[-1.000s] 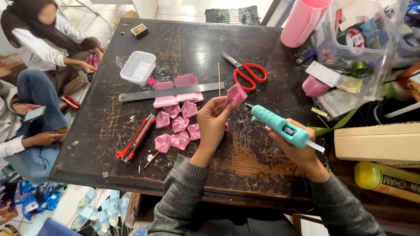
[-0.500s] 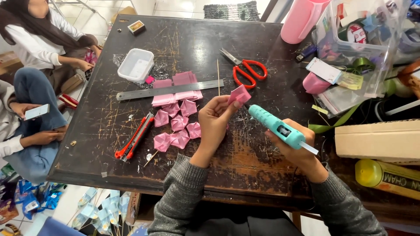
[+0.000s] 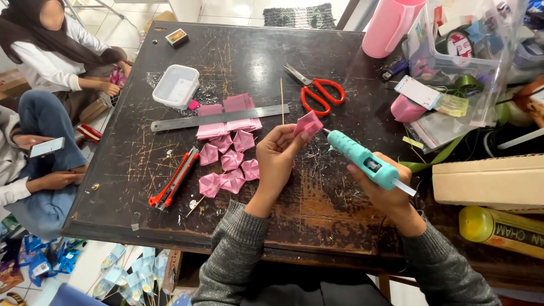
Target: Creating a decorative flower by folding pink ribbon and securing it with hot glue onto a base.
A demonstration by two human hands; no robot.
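A dark scratched table point(image 3: 170, 226) fills the frame. At centre right, the right hand point(image 3: 385, 195) wraps a teal glue gun point(image 3: 362, 161), nozzle touching a folded pink paper piece point(image 3: 309, 123) pinched by the left hand point(image 3: 277, 158) at centre. Left of it lie more pink folded pieces point(image 3: 229, 170), a steel ruler point(image 3: 218, 117) and red scissors point(image 3: 320, 93) above.

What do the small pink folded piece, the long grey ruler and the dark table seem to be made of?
The small pink folded piece in the left hand looks like satin ribbon or paper: crisp creases, faint sheen. The long grey ruler looks like brushed metal, thin and evenly reflective. The dark table looks like stained wood, its finish scratched to paler wood.
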